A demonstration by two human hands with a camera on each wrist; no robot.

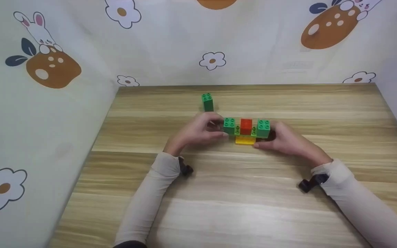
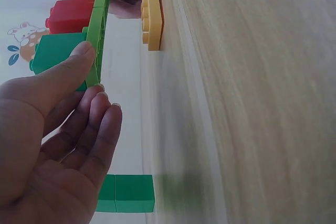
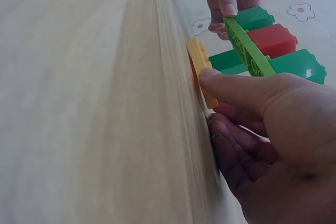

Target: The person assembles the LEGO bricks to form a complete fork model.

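Observation:
My left hand (image 1: 203, 130) pinches one end of a long light green plate (image 2: 98, 30) between thumb and fingers. On the plate stand a green brick (image 1: 229, 125), a red brick (image 1: 246, 126) and a second green brick (image 1: 263, 128), with bare studs between them. Below it, apart from it, a yellow plate (image 2: 153, 19) sits at the tabletop, seemingly tilted a little. Its end is between the thumb and fingers of my right hand (image 1: 286, 139); the right wrist view shows the thumb on its studded side.
Behind my left hand, a tall green block (image 1: 207, 102), apparently two stacked bricks, stands on the wooden table (image 1: 219, 213). A patterned wall covering (image 1: 171, 44) borders the table at the back and left. Dark wrist cameras (image 1: 185, 168) sit at both cuffs.

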